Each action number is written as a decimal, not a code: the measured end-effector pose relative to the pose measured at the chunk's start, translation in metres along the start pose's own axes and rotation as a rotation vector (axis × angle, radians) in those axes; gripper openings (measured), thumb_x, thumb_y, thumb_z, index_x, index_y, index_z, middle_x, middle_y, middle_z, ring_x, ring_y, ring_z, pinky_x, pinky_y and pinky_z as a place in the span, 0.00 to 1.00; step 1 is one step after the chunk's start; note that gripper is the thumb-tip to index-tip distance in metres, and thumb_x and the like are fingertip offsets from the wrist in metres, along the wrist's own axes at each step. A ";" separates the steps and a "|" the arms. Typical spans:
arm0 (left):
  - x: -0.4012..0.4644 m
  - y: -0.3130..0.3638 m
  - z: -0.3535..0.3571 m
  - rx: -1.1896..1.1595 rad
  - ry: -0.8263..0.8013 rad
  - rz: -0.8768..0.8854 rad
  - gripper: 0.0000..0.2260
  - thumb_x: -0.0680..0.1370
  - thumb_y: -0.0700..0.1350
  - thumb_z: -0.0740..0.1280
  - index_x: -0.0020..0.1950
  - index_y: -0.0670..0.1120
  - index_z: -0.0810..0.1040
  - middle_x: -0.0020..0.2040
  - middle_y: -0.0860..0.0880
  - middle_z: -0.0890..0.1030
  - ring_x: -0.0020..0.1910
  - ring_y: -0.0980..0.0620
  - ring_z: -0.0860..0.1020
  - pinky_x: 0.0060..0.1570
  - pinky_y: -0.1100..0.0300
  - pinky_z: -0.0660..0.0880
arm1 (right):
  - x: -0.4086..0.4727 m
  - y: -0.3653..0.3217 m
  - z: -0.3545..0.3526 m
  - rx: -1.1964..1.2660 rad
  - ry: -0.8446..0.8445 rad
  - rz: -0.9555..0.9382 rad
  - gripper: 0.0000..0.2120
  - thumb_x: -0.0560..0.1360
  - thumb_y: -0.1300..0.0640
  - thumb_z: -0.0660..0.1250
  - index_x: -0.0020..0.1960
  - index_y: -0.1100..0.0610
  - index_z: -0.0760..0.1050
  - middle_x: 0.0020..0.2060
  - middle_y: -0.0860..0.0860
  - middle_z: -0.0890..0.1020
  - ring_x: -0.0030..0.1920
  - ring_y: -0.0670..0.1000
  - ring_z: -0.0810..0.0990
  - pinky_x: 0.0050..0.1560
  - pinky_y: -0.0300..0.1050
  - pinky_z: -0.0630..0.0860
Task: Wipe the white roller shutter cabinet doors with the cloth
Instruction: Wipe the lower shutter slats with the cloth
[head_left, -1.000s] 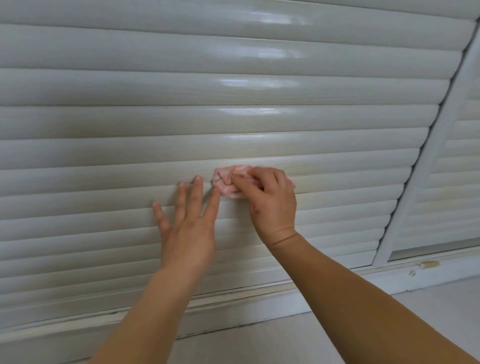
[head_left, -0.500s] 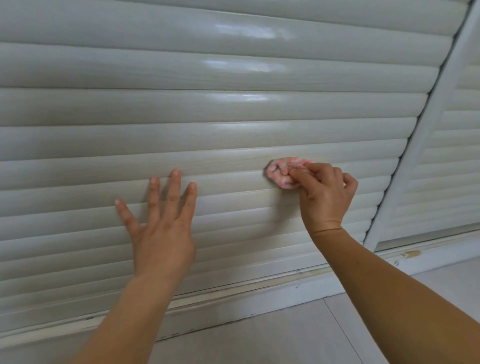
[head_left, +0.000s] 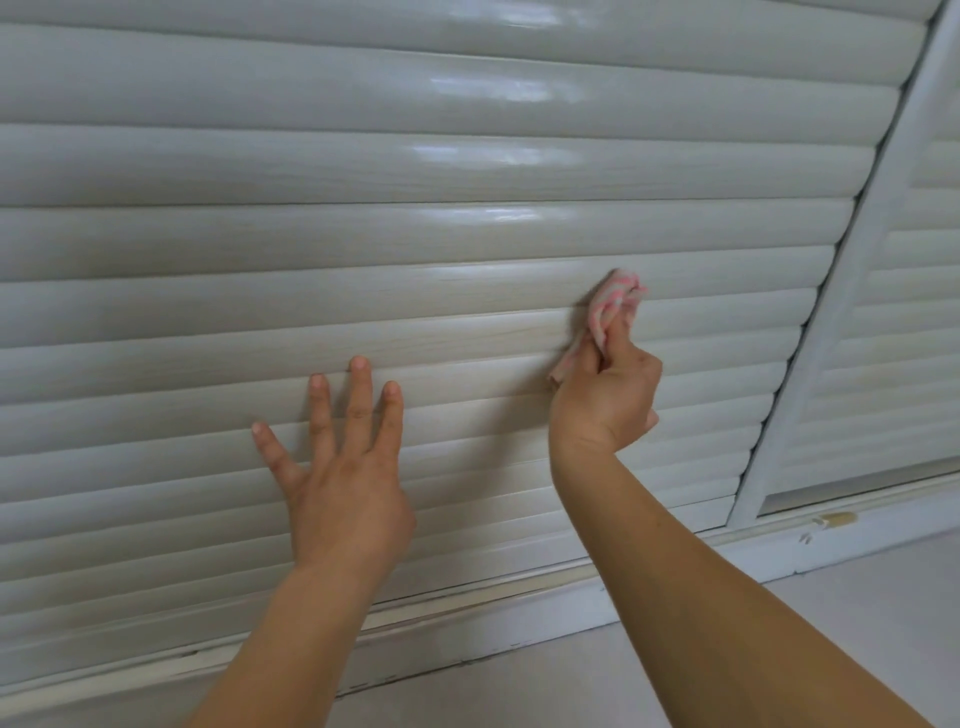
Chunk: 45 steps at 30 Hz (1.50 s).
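Note:
A white roller shutter door (head_left: 363, 171) of horizontal slats fills most of the view. My right hand (head_left: 605, 400) grips a bunched pink-and-white checked cloth (head_left: 613, 301) and holds it up against a slat right of centre. The cloth sticks out above my curled fingers and looks blurred. My left hand (head_left: 343, 467) rests flat on the lower slats, fingers spread and straight, to the left of the cloth.
A white vertical frame post (head_left: 841, 312) divides this door from a second slatted door (head_left: 904, 332) on the right. A white bottom rail (head_left: 519, 618) runs under the slats, with pale floor (head_left: 623, 691) below it. A small tan tab (head_left: 836, 519) sits on the rail at right.
My right hand carried the cloth rightward along the slat, then turned upright so the cloth points up. My left hand stayed flat on the lower slats.

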<state>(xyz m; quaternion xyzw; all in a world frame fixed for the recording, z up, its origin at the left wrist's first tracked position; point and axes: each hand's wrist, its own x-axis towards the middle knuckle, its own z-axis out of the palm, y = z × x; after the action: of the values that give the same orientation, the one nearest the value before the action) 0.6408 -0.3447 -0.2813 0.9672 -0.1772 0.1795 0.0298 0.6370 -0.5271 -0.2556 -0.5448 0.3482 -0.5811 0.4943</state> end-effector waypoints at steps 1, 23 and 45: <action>0.000 0.001 0.000 -0.007 0.001 -0.004 0.39 0.74 0.41 0.57 0.74 0.54 0.32 0.64 0.51 0.18 0.71 0.43 0.27 0.63 0.30 0.34 | -0.006 0.000 0.004 0.039 -0.010 0.021 0.03 0.77 0.50 0.66 0.48 0.47 0.78 0.37 0.44 0.73 0.52 0.54 0.73 0.45 0.22 0.59; 0.001 -0.010 0.007 0.055 0.080 0.035 0.39 0.75 0.44 0.57 0.72 0.55 0.28 0.67 0.51 0.19 0.71 0.44 0.28 0.58 0.29 0.29 | 0.019 0.016 -0.022 -0.298 -0.109 -0.440 0.12 0.73 0.55 0.69 0.55 0.46 0.82 0.36 0.45 0.72 0.40 0.39 0.68 0.49 0.38 0.61; 0.004 -0.029 -0.004 -0.885 0.442 0.010 0.18 0.65 0.27 0.59 0.53 0.38 0.72 0.71 0.39 0.57 0.69 0.43 0.64 0.67 0.52 0.65 | -0.119 -0.009 0.034 -0.518 -0.344 -0.984 0.18 0.69 0.52 0.59 0.55 0.46 0.80 0.46 0.51 0.79 0.41 0.56 0.76 0.48 0.47 0.60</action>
<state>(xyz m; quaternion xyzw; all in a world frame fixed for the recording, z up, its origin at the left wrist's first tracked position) 0.6531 -0.3180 -0.2761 0.7998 -0.2303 0.2878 0.4737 0.6584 -0.4068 -0.2761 -0.8321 0.0997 -0.5416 0.0661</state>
